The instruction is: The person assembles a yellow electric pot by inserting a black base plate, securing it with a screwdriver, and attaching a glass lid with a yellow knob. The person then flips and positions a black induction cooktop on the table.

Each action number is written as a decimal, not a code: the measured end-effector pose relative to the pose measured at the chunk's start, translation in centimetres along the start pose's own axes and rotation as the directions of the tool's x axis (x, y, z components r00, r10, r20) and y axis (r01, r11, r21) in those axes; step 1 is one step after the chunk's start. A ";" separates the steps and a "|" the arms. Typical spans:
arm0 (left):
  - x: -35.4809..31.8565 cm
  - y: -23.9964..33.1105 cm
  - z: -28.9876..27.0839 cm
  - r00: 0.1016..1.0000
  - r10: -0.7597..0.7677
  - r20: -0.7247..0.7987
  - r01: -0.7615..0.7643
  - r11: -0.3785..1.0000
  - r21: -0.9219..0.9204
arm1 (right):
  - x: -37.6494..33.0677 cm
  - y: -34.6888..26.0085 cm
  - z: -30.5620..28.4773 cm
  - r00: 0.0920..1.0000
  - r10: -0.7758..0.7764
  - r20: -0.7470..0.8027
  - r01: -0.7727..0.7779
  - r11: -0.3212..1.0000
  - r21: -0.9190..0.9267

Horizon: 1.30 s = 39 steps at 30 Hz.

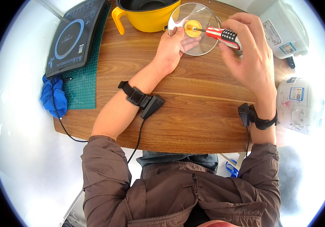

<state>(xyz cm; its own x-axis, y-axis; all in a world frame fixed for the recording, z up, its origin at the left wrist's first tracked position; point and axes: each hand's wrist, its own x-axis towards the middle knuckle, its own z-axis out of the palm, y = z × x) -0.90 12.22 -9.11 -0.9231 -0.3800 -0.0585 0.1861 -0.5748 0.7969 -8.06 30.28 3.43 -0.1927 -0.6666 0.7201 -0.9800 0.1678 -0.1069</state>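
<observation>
A round glass lid (204, 43) with a metal rim is held up above the table by my left hand (173, 47). The thumb lies at its left edge and the fingers spread behind the glass. A round yellow knob (193, 28) sits at the lid's middle. My right hand (247, 49) is closed on a screwdriver (228, 35) with a red, white and black star-patterned handle. Its shaft points left, and the tip is at the centre of the yellow knob. Just behind the lid's left edge stands a yellow pot (151, 17) with a black inside and a yellow handle.
A black induction cooker (71, 38) lies on a green cutting mat (81, 89) at the left, beside a blue cloth (54, 96). White appliances (287, 32) stand along the right edge. Cables run from my wristbands past the wooden table's (185, 125) front edge.
</observation>
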 end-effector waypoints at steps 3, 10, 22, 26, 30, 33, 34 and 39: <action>0.1 -0.1 0.1 1.000 0.006 0.005 -0.006 1.000 0.009 | -0.8 0.0 -0.2 0.993 0.059 0.103 -0.053 0.997 -0.059; -0.1 0.2 0.4 0.999 -0.003 -0.037 0.004 1.000 0.023 | -0.6 0.3 -0.7 0.994 0.058 0.088 -0.059 0.998 0.005; 0.0 -0.3 0.2 0.999 0.053 -0.011 -0.053 0.998 0.041 | -0.8 -0.1 -0.9 0.944 0.286 0.166 -0.288 0.958 -0.013; 0.0 -0.4 0.1 0.999 0.039 -0.027 -0.039 0.999 0.036 | -0.7 0.8 -0.2 0.980 0.185 0.079 -0.188 0.981 0.037; 0.0 -0.3 0.2 0.999 0.049 -0.019 -0.048 0.998 0.036 | -0.9 1.2 -0.7 0.960 0.232 0.157 -0.235 0.972 -0.001; -0.1 -0.3 0.3 0.998 0.051 -0.034 -0.050 0.998 0.029 | -0.9 1.2 -0.1 0.962 0.251 0.105 -0.247 0.968 -0.049; -0.1 -0.3 0.3 0.998 0.053 -0.028 -0.052 0.998 0.028 | -0.6 0.7 -0.2 0.967 0.245 0.077 -0.247 0.969 0.022; 0.1 -0.5 -0.2 0.999 0.050 -0.002 -0.050 0.997 0.050 | -0.7 0.4 -0.9 0.954 0.255 0.158 -0.245 0.966 -0.080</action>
<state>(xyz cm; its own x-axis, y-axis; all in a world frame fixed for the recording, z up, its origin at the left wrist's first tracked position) -1.07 12.32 -9.62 -0.9119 -0.4100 -0.0196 0.2151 -0.5180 0.8279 -8.33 31.46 3.52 -0.4416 -0.7079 0.5512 -0.8957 0.3838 -0.2247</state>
